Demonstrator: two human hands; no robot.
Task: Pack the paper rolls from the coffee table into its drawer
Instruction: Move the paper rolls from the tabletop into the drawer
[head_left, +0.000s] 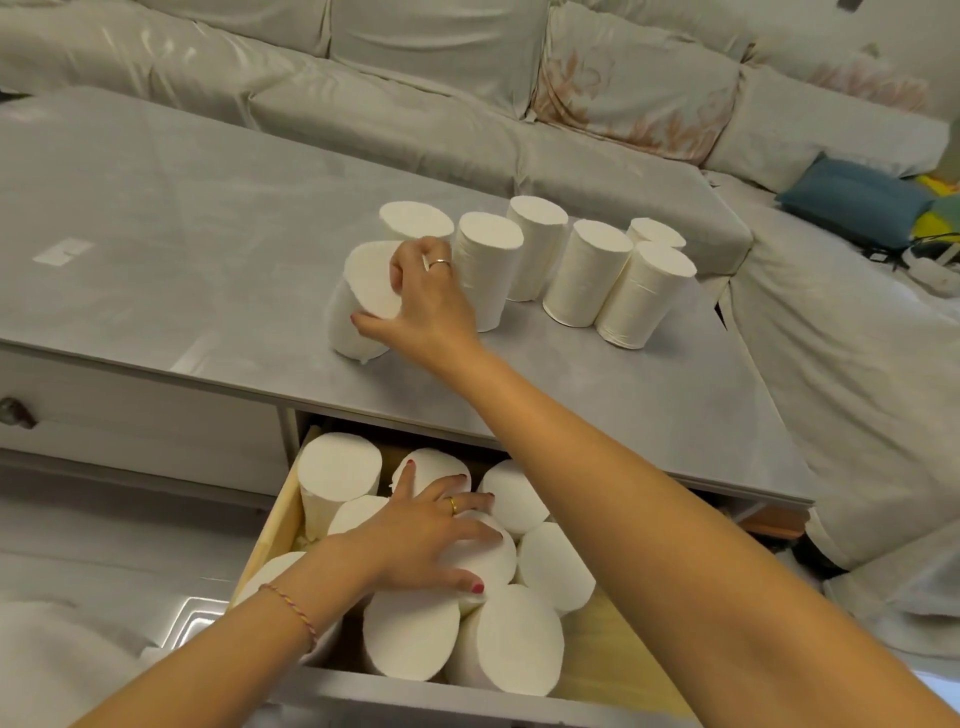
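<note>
Several white paper rolls (587, 270) stand upright on the grey coffee table (156, 218). My right hand (428, 299) is shut on the top of the nearest roll (358, 306), which tilts toward me at the table's front. Below, the open wooden drawer (270, 530) holds several rolls (340, 465) standing on end. My left hand (426, 535) lies flat with spread fingers on a roll (488, 564) in the middle of the drawer, covering part of it.
A sofa (415, 104) under a pale cover wraps around the far and right sides of the table. A blue cushion (852, 200) lies at the right. A closed drawer with a round knob (15, 413) sits left of the open one.
</note>
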